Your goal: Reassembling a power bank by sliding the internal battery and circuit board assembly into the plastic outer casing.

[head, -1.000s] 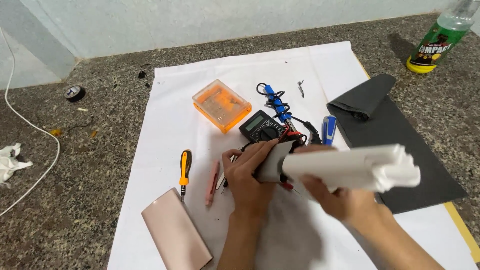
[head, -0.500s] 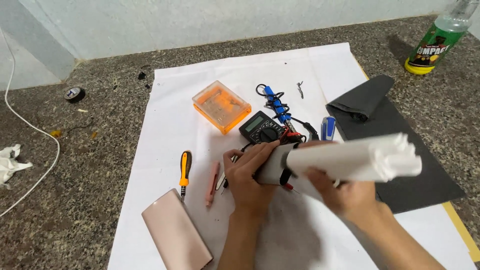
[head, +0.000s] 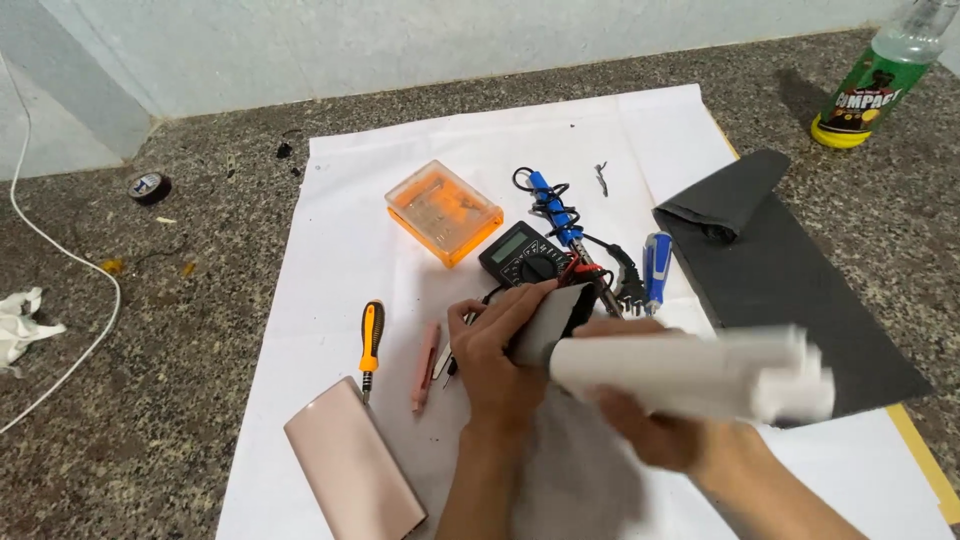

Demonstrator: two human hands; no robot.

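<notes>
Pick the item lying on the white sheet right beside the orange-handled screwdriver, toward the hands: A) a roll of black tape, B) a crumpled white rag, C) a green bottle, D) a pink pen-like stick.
D: the pink pen-like stick lies on the white sheet just beside the orange-handled screwdriver, between it and the left hand.

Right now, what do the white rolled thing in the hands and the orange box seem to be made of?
White rolled sheet: probably matte paper or thin plastic; layered edges show at its end, though blurred. Orange see-through box: likely glossy hard plastic, its contents showing through the clear lid.
</notes>
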